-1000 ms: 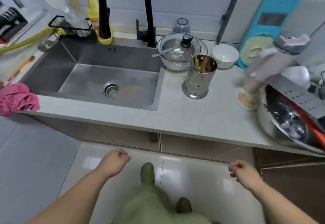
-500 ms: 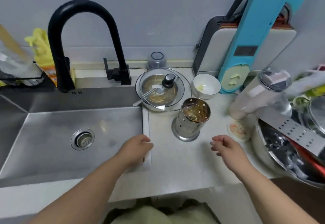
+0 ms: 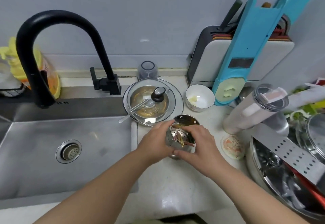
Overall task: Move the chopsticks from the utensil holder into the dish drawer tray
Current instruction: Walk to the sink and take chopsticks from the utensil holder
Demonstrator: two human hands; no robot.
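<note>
A perforated steel utensil holder (image 3: 186, 120) stands on the white counter, right of the sink. Several chopsticks (image 3: 180, 138), pale and pinkish, lie inside it. My left hand (image 3: 154, 143) wraps the holder's left side. My right hand (image 3: 197, 144) grips its right and front side, thumb under the near wall. The holder looks tilted towards me, so its inside shows. No dish drawer tray is in view.
The steel sink (image 3: 66, 146) and black faucet (image 3: 52, 51) are to the left. Behind the holder sit a pot with a glass lid (image 3: 153, 100) and a white bowl (image 3: 200, 97). A tall plastic container (image 3: 253, 109) and steel basins (image 3: 284, 171) crowd the right.
Both hands have moved forward from the counter's near part and closed around the utensil holder. The holder is now tilted towards me. The camera has moved closer.
</note>
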